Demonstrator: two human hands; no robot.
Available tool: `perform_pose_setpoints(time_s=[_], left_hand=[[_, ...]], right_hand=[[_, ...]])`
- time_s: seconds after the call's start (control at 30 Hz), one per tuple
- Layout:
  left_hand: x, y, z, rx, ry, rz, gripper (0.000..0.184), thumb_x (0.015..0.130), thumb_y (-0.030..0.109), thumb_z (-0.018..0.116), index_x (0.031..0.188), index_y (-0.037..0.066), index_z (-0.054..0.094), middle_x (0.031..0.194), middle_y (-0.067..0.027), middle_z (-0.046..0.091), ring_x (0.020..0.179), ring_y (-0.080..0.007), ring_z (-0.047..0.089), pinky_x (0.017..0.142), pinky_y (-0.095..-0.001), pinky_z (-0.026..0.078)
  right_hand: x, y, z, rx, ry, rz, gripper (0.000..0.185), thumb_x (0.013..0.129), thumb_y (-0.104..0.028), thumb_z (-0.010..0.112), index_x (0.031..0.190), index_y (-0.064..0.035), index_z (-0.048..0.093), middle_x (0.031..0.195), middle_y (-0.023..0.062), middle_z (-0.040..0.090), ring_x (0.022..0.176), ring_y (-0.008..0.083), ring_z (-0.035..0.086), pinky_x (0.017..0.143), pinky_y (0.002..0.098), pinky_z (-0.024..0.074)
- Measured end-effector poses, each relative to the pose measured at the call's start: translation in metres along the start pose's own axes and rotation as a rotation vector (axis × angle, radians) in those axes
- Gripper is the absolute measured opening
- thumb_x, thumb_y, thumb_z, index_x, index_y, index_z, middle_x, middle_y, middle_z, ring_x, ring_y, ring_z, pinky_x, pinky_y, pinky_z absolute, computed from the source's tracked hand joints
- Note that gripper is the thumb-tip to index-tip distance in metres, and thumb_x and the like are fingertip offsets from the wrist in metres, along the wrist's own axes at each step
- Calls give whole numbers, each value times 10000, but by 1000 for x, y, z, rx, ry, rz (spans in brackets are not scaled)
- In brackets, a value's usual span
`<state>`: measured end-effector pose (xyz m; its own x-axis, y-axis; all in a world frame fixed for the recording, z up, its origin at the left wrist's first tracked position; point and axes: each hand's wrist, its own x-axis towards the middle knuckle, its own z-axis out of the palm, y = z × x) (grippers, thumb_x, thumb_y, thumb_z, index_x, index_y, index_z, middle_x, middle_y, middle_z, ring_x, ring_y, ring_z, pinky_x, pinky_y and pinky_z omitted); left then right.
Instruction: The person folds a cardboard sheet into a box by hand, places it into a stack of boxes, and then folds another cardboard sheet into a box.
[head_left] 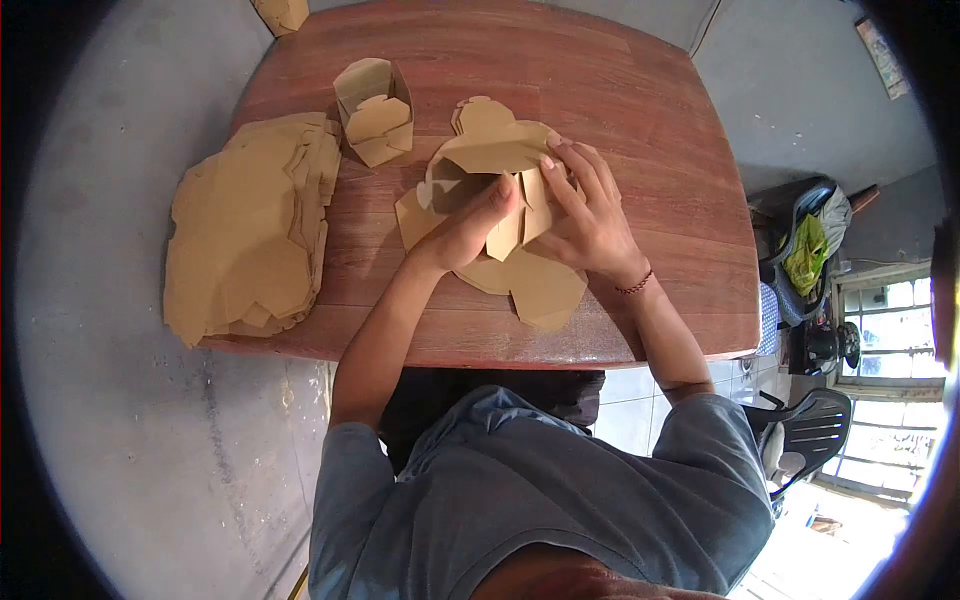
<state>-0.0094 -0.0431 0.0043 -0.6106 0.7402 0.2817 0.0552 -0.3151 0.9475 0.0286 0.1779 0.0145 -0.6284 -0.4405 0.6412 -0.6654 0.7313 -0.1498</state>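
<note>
- At left, a scuffed grey wall [120,330] with peeling patches borders your wood-grain table [650,130], whose reddish-brown planked top spans the scene.
- On the table's left side lies a thick stack of flat cardboard blanks [240,235].
- Right of it, toward the far side, stands an open folded carton [378,120].
- Your left hand [465,228] has its thumb against the half-folded cardboard box [495,153]; its fingers are hidden, so you cannot tell their grip.
- That box sits mid-table, above loose flat blanks [548,290].
- Your right hand [590,205] lies along the box's right side, fingers slightly apart, tips touching the far flap; whether it clamps is unclear.
- Beyond the table's right edge, pale floor tiles [628,398], a yellow-green bag [806,255], a black plastic chair [820,432] and bright barred windows [895,330].
</note>
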Motion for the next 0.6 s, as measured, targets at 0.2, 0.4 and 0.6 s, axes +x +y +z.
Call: perform_pose_setpoints(time_s=[0.2,0.4,0.6], left_hand=[[-1,18,-1,390,141,99,928,991,723,355,1561,-5,279,1574,-182,369,1481,-277,322,1191,-421,307],[11,16,-24,913,632,764,1130,770,824,637,1474,-7,334,1474,-240,428,1446,-471,335,1172,-621,287],[19,-15,8,625,351,207,1405,770,813,640,1537,-102,-101,1583,-361,175,1489,-475,255,1213,-527,249]], right_hand=[[-4,16,-7,57,18,222,997,617,-175,908,1499,-76,453,1409,179,517,1231,383,540,991,485,508],[-4,39,-9,636,370,583,880,812,-300,879,1501,-10,414,1366,129,600,1232,224,597,1026,375,508],[-36,46,9,906,215,660,690,990,-463,651,1423,38,456,1274,123,615,1169,185,595,958,330,505]])
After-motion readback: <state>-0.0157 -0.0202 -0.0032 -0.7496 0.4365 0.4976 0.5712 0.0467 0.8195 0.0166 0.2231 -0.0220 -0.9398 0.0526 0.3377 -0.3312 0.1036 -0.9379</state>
